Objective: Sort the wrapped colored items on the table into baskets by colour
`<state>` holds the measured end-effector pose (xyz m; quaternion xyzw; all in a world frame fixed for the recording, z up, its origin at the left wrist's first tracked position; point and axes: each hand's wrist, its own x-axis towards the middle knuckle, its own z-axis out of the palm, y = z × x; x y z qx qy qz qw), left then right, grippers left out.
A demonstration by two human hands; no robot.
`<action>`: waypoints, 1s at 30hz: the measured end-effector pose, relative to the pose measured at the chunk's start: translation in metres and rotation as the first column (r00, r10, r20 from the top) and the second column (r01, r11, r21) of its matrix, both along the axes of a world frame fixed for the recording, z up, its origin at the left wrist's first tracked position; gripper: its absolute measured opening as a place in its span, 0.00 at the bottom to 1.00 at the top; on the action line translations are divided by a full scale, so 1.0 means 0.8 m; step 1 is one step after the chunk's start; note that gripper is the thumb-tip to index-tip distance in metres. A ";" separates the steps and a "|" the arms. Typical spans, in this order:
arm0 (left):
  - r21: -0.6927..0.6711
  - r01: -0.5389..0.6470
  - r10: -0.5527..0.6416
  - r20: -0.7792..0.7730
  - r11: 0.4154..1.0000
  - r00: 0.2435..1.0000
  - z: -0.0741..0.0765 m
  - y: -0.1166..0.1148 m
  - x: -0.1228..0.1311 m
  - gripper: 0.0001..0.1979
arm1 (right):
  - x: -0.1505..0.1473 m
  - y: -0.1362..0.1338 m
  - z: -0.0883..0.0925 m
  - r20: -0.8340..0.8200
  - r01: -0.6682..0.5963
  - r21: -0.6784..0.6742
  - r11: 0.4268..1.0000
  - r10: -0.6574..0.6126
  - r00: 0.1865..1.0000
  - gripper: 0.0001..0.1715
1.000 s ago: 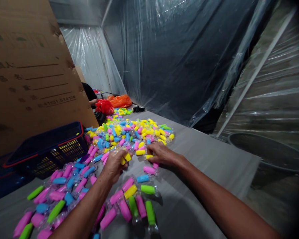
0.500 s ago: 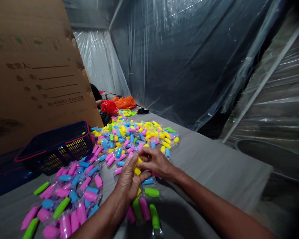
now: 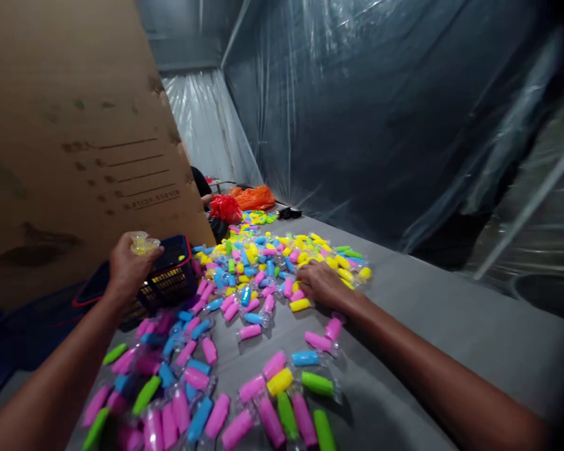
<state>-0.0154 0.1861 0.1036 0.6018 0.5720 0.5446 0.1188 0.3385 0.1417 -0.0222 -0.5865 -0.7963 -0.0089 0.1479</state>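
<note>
My left hand (image 3: 130, 268) is closed around yellow pieces in clear wrappers (image 3: 144, 244), held above the dark blue basket (image 3: 172, 282). Crinkled wrapper ends stick out past the fingers. At the right side of the pile of small wrapped pieces (image 3: 247, 275), my right hand (image 3: 326, 285) reaches down with its fingers curled together; the fingertips are hidden among the pieces. A yellow wrapped piece (image 3: 299, 305) lies just below that hand. Each piece is a short, soft-looking roll in pink, blue, yellow or green, inside clear film.
More wrapped rolls (image 3: 181, 401) spread over the grey table (image 3: 404, 351) near me. A tall cardboard box (image 3: 89, 75) stands behind the basket. Red (image 3: 225, 208) and orange plastic bags (image 3: 256, 197) lie at the far end, beside a partly hidden person. Plastic sheeting (image 3: 357, 125) hangs along the right.
My hands have parted: the left went left over the basket with yellow pieces, the right moved forward to the pile. Before, they were together around a yellow piece. The view has shifted slightly.
</note>
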 end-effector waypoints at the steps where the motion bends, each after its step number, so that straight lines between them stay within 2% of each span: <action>1: -0.036 -0.071 0.064 -0.149 0.997 0.987 0.003 0.011 -0.023 0.17 | -0.002 0.001 -0.002 0.024 -0.009 -0.002 1.000 0.009 1.000 0.09; 3: -0.113 -0.227 0.158 -0.433 0.967 0.888 0.004 0.026 -0.060 0.13 | -0.004 0.003 -0.004 0.073 -0.027 -0.010 1.000 0.027 0.997 0.09; 5: -0.164 -0.346 0.175 -0.621 0.924 0.764 0.000 0.033 -0.082 0.10 | -0.004 0.004 -0.006 0.116 -0.039 -0.022 0.999 0.041 0.992 0.09; 7: -0.206 -0.385 0.147 -0.687 0.899 0.712 -0.006 0.033 -0.091 0.11 | -0.004 0.005 -0.007 0.137 -0.042 -0.035 0.998 0.047 0.989 0.09; 9: -0.205 -0.386 0.147 -0.689 0.900 0.710 -0.010 0.029 -0.089 0.16 | -0.004 0.004 -0.007 0.141 -0.034 -0.050 0.998 0.041 0.989 0.09; 12: -0.081 -0.388 0.236 -0.675 0.918 0.699 -0.013 0.015 -0.066 0.24 | -0.004 0.002 -0.006 0.124 -0.015 -0.076 0.997 0.024 0.992 0.08; 14: 0.070 -0.304 0.272 -0.665 0.950 0.695 -0.017 0.001 -0.035 0.23 | -0.003 0.001 -0.006 0.103 -0.008 -0.094 0.996 0.017 0.995 0.10; 15: 0.121 -0.205 0.232 -0.668 0.971 0.706 -0.020 -0.007 -0.015 0.21 | -0.002 0.001 -0.006 0.090 -0.006 -0.101 0.995 0.015 0.996 0.10; 16: 0.137 -0.073 0.147 -0.676 0.988 0.722 -0.026 -0.018 0.009 0.17 | -0.002 0.001 -0.006 0.077 -0.006 -0.105 0.994 0.015 0.997 0.11; 17: 0.090 0.082 0.003 -0.690 0.993 0.724 -0.033 -0.031 0.036 0.13 | -0.001 0.000 -0.007 0.062 -0.009 -0.107 0.994 0.016 0.998 0.12; 18: 0.000 0.238 -0.174 -0.682 0.971 0.711 -0.041 -0.045 0.064 0.09 | 0.000 -0.001 -0.008 0.046 -0.018 -0.107 0.994 0.023 0.999 0.12; 19: -0.106 0.375 -0.350 -0.651 0.921 0.674 -0.051 -0.061 0.093 0.07 | 0.000 -0.003 -0.008 0.029 -0.028 -0.106 0.994 0.032 0.999 0.13; 20: -0.241 0.488 -0.519 -0.626 0.839 0.583 -0.062 -0.076 0.121 0.07 | 0.001 -0.005 -0.009 0.011 -0.042 -0.105 0.994 0.043 0.999 0.13; 21: -0.344 0.566 -0.637 -0.610 0.749 0.472 -0.074 -0.090 0.147 0.08 | 0.002 -0.007 -0.009 -0.009 -0.057 -0.103 0.993 0.056 0.998 0.12; 22: -0.426 0.612 -0.712 -0.607 0.666 0.353 -0.085 -0.102 0.171 0.10 | 0.003 -0.009 -0.009 -0.032 -0.070 -0.099 0.993 0.067 0.997 0.12; 23: -0.476 0.624 -0.741 -0.616 0.620 0.266 -0.097 -0.111 0.192 0.11 | 0.005 -0.010 -0.008 -0.059 -0.079 -0.093 0.993 0.074 0.996 0.12; 25: -0.519 0.616 -0.734 -0.663 0.593 0.148 -0.118 -0.119 0.223 0.11 | 0.013 -0.011 -0.001 -0.130 -0.079 -0.070 0.994 0.069 0.989 0.13; 27: -0.503 0.595 -0.685 -0.720 0.627 0.113 -0.135 -0.116 0.240 0.12 | 0.028 -0.010 0.009 -0.218 -0.057 -0.041 0.998 0.047 0.975 0.16; 30: -0.475 0.546 -0.636 -0.758 0.690 0.144 -0.146 -0.104 0.248 0.13 | 0.064 -0.008 0.025 -0.366 0.056 -0.038 0.998 -0.066 0.928 0.20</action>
